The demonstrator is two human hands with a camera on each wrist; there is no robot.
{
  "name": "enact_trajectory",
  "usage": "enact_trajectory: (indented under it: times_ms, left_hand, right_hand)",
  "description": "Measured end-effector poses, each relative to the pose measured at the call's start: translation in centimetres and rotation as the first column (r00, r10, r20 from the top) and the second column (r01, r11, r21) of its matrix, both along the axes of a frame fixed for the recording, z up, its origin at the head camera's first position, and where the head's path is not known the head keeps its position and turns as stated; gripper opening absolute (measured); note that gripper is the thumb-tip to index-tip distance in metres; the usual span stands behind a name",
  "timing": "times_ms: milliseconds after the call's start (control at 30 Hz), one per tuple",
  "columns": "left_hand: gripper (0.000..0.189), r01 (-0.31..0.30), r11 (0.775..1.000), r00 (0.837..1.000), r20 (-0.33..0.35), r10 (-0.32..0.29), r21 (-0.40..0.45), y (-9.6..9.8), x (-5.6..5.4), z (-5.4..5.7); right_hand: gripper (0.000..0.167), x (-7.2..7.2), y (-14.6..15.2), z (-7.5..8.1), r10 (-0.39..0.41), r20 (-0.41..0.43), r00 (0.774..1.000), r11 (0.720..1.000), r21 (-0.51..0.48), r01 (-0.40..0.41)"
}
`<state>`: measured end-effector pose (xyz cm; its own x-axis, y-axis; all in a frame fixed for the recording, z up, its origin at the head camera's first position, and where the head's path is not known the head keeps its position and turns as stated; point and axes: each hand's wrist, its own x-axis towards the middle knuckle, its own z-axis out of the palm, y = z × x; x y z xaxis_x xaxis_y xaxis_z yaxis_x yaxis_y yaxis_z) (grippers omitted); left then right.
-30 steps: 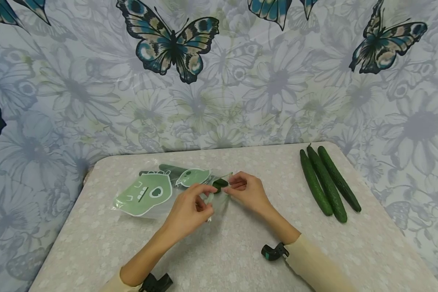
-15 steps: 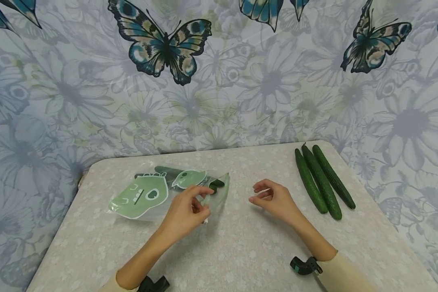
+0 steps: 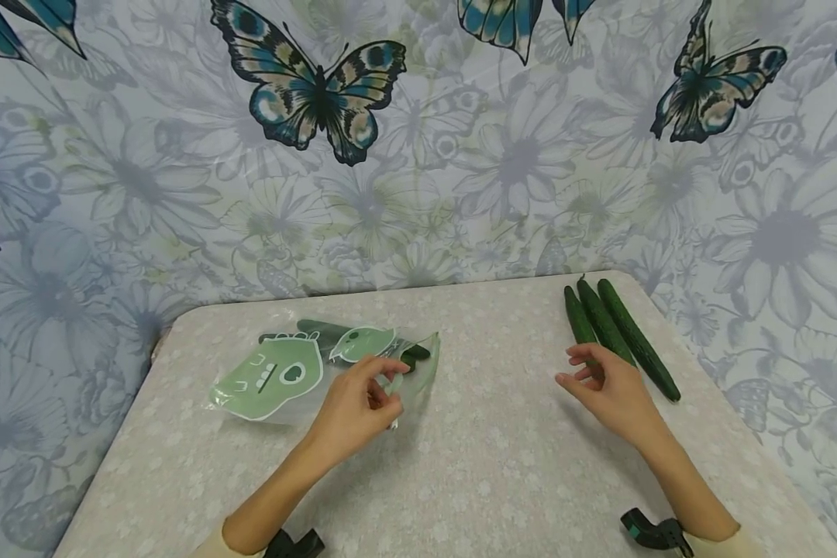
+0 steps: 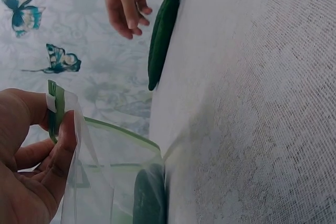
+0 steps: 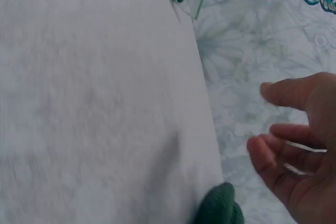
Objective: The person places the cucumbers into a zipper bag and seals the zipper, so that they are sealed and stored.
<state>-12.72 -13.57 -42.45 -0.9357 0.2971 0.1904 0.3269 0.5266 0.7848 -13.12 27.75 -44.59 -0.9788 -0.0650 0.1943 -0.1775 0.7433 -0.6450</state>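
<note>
My left hand (image 3: 356, 399) pinches the green-edged mouth of a clear plastic zip bag (image 4: 115, 182), holding it apart. Cucumbers (image 3: 328, 332) lie inside the bag, their ends showing near the opening; green cartoon prints on the bag cover much of them. Over on the right, my right hand (image 3: 610, 387) hovers with thumb and fingers spread and nothing between them. It overlaps the lower ends of the nearer of three loose cucumbers (image 3: 635, 333) in the head view. The right wrist view shows cucumber tips (image 5: 215, 205) just below that hand's fingers.
A pale patterned cloth covers the table (image 3: 488, 434). Behind its far edge hangs a butterfly-and-flower fabric wall (image 3: 425, 194). Black camera mounts (image 3: 652, 531) sit on both wrists.
My right hand has left the bag's mouth and moved right, up to the loose cucumbers. The left hand has kept its pinch on the bag throughout.
</note>
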Motion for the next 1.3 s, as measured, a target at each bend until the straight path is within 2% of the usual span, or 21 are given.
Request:
enact_trajectory:
  times_ms: [200,367,567,700,1033,1167,1300]
  left_hand:
    - [0.040,0.003,1.000,1.000,0.001,-0.003,-0.008,-0.3,0.1,-0.1]
    - [0.039,0.010,1.000,1.000,0.004,-0.010,-0.006,-0.5,0.2,-0.4]
    - [0.039,0.023,1.000,1.000,0.008,-0.023,-0.003,-0.5,0.2,-0.7]
    - [0.039,0.018,1.000,1.000,0.012,-0.018,-0.005,-0.3,0.2,-0.7]
    - [0.039,0.012,1.000,1.000,-0.010,-0.012,-0.012,-0.3,0.2,-0.9]
    - [0.039,0.011,1.000,1.000,-0.015,-0.011,-0.011,-0.3,0.1,-0.9]
    - [0.039,0.013,1.000,1.000,-0.018,-0.013,0.005,-0.4,0.0,-0.7]
  right_hand:
    - [0.062,1.2,1.6,0.6,-0.090,0.029,0.996,0.978,0.191,0.083]
    - [0.058,1.3,3.0,0.0,-0.131,0.031,0.991,0.942,0.314,0.115]
    - [0.055,1.5,4.3,-0.3,-0.161,0.099,0.982,0.903,0.416,0.106]
    - [0.054,1.3,4.3,-0.7,-0.177,0.118,0.977,0.894,0.435,0.110]
    - [0.051,0.5,4.0,-2.0,-0.179,0.016,0.984,0.866,0.476,0.150]
    - [0.047,0.2,4.2,-2.2,-0.206,-0.011,0.979,0.877,0.442,0.189]
    - [0.040,-0.2,4.2,-1.9,-0.249,-0.113,0.962,0.891,0.361,0.273]
